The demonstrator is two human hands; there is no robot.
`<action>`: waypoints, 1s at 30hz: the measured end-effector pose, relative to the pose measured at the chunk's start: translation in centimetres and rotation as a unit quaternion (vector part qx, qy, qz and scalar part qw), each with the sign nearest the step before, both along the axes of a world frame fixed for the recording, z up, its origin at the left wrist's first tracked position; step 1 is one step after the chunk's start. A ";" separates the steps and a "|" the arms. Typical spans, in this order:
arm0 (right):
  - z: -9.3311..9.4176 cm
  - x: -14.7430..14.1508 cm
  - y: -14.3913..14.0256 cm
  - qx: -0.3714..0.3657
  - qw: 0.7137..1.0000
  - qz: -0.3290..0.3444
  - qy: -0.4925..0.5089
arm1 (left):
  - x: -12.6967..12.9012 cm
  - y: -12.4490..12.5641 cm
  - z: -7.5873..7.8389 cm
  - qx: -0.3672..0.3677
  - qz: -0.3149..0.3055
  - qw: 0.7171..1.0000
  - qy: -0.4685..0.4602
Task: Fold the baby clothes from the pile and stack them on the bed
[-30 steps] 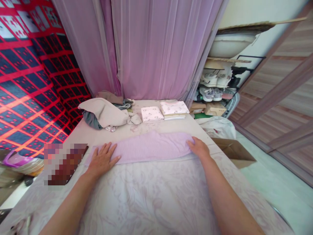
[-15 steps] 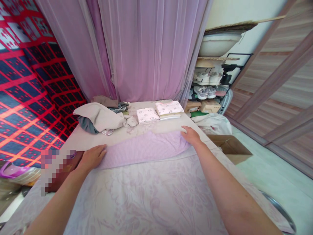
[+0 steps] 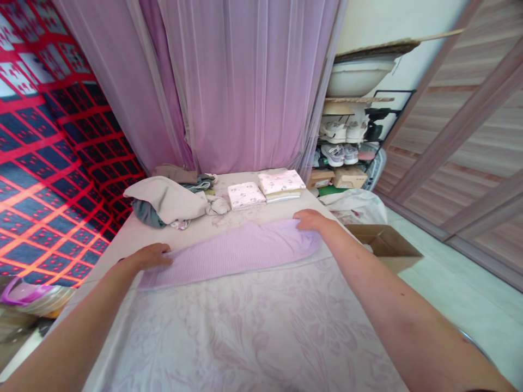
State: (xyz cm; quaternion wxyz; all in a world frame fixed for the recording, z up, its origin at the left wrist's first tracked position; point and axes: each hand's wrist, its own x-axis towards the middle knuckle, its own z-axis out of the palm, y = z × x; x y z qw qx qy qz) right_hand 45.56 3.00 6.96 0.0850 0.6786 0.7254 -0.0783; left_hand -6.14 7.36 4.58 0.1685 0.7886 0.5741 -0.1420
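A lilac ribbed garment lies as a long narrow strip across the bed. Which kind of garment it is, I cannot tell. My left hand is at the upper edge near its left end, fingers closed on the cloth. At the upper right edge, my right hand pinches the fabric, and the corner beneath it is rounded and bunched. Beyond the garment sit a small folded patterned cloth and a stack of folded cloths. A heap of loose clothes lies to their left.
The floral bed sheet spreads in front of me. Purple curtains hang behind the bed, and a red and dark patterned cloth hangs at left. On the right are a shoe rack, an open cardboard box and a wooden wardrobe.
My left hand has shifted left, and the garment's left end now reaches farther out past it. My right hand has moved slightly left along the upper edge.
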 end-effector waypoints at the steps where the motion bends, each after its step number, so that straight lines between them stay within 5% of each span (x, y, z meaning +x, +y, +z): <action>1: 0.3 0.3 -0.1 0.008 1.000 0.004 0.004 | 0.0 0.0 0.3 0.001 -0.001 1.000 0.000; 6: 2.7 2.0 0.1 0.102 0.994 -0.015 0.025 | 0.3 0.5 4.1 0.058 0.014 0.995 -0.083; 9: 4.3 2.8 -0.3 0.226 0.969 -0.063 0.073 | 0.3 0.6 6.7 0.173 0.050 0.974 -0.139; 11: 4.6 3.0 -1.4 0.300 0.944 -0.073 0.114 | 0.2 0.2 7.1 0.264 0.061 0.950 -0.154; 15: 1.0 3.1 -5.9 0.373 0.915 -0.033 0.150 | -0.3 -2.0 3.6 0.330 0.036 0.925 -0.186; 21: -8.3 3.3 -12.7 0.318 0.938 0.062 0.122 | -1.1 -5.9 -3.8 0.283 0.008 0.946 -0.158; 24: -9.2 3.1 -13.4 0.319 0.942 0.030 0.104 | -1.2 -6.2 -4.3 0.283 0.011 0.948 -0.149; 30: -6.8 2.2 -12.1 0.323 0.937 -0.096 0.091 | -0.4 -4.8 -2.4 0.234 0.090 0.960 -0.125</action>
